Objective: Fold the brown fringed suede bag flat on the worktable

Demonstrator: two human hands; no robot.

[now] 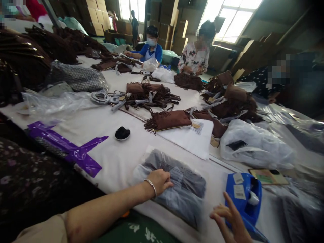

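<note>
My left hand (160, 181), with a silver bangle at the wrist, rests fingers-down on a grey item sealed in a clear plastic bag (177, 187) lying on the white table (116, 158). My right hand (231, 217) hovers with fingers spread just right of the bag, next to a blue tape dispenser (244, 195). It holds nothing.
A brown fringed bag (168, 120) lies on white paper (192, 138) beyond. Purple tape strips (68, 148) and a small black dish (122, 133) sit left. More fringed bags, plastic bags and a comb (236, 145) crowd the table. Several other people work at the far side.
</note>
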